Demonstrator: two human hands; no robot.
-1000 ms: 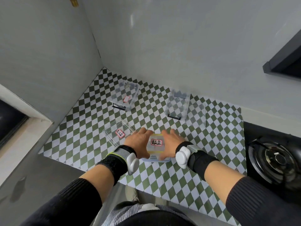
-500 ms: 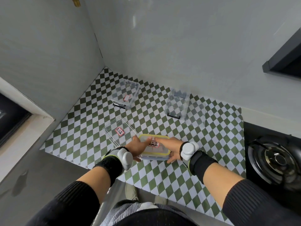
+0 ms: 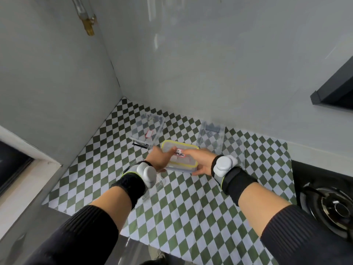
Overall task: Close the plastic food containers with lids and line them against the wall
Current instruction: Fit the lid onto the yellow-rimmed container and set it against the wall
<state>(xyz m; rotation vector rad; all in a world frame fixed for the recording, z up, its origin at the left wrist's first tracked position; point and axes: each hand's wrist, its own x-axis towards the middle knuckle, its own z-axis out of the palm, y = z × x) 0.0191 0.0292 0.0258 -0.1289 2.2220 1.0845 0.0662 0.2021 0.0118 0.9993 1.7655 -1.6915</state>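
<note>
Yellow-rimmed container (image 3: 179, 157) lidded, held above surface (image 3: 183, 199) by left hand (image 3: 161, 159) and right hand (image 3: 198, 162), both grips closed on its ends. Risk: knocking clear container (image 3: 151, 131) en route to wall (image 3: 219, 73).

Even, soft daylight; faint glare streaks on wall (image 3: 210, 54); slight motion blur; wide-angle bending at edges.
</note>
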